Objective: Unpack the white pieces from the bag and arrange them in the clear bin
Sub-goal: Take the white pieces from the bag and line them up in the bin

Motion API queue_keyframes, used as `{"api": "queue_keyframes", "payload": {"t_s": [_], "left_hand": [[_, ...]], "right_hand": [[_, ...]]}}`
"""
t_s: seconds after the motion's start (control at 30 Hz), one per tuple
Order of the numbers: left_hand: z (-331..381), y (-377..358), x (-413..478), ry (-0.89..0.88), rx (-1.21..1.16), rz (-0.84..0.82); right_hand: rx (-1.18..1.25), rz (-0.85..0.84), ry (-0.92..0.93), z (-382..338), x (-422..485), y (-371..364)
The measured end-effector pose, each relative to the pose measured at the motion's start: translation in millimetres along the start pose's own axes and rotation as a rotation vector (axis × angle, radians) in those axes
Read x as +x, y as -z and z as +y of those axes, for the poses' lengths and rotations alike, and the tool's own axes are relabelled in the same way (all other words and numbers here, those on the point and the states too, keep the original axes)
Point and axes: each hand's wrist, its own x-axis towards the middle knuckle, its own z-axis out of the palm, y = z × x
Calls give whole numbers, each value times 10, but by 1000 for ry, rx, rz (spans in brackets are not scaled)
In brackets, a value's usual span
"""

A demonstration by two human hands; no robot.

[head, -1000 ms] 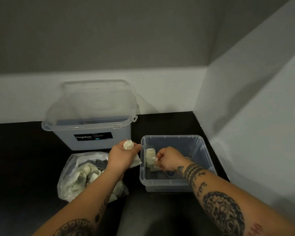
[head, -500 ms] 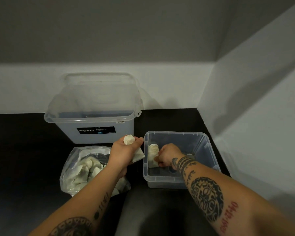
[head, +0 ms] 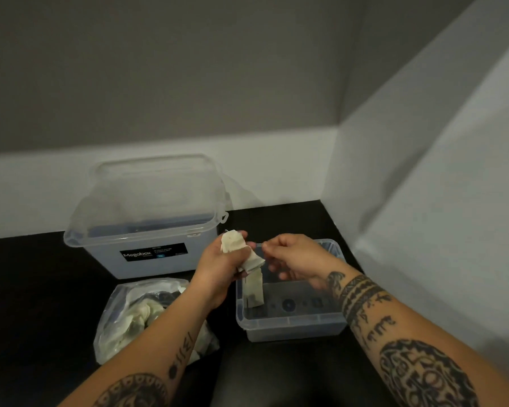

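A small clear bin [head: 291, 327] sits on the black surface at centre right. One white piece [head: 254, 290] stands upright against its left inner wall. My left hand [head: 221, 265] hovers at the bin's left rim, closed around a bunch of white pieces [head: 232, 243] that stick out above and below the fist. My right hand [head: 294, 258] is above the bin, thumb and forefinger pinched close to the bunch; whether they hold anything I cannot tell. A clear plastic bag [head: 135, 318] with several white pieces lies to the left of the bin, under my left forearm.
A large lidded translucent storage box [head: 147, 227] with a black label stands behind the bag. White walls close the back and the right side, meeting at a corner [head: 332, 171] behind the bin. The black surface [head: 27, 304] extends left.
My right hand has let go of the piece standing in the bin and risen toward the left hand. The left hand has moved slightly right, over the bin's rim.
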Motion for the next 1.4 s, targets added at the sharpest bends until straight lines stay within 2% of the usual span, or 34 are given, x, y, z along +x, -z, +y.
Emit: {"api": "queue_keyframes", "payload": {"t_s": [0.07, 0.2, 0.33, 0.4, 0.6, 0.7, 0.87, 1.03, 1.17, 1.27, 1.4], "left_hand": [[-21, -65, 27, -72, 53, 5], [-65, -179, 37, -128, 113, 24], [-98, -216, 17, -107, 75, 25], [-116, -198, 14, -115, 72, 33], [-107, -109, -41, -167, 143, 38], [-102, -36, -71, -163, 105, 107], [-125, 117, -49, -97, 197, 283], [-260, 222, -42, 9, 424, 261], [-320, 231, -47, 54, 439, 244], [-309, 225, -53, 55, 445, 235], [-300, 228, -52, 73, 415, 227]], "right_hand": [[157, -45, 50, -38, -101, 17], [104, -3, 99, 18, -131, 26], [204, 70, 125, 88, -108, 63], [169, 118, 153, 115, -81, 74], [-11, 111, 259, 171, -17, 22], [-104, 133, 269, 216, 49, 6], [-354, 79, 149, 406, 144, -26], [-430, -23, -66, 604, 368, -163], [-542, -63, -163, 657, 494, -315], [-709, -66, -167, 672, 598, -374], [-504, 11, -158, 753, 744, -412]]}}
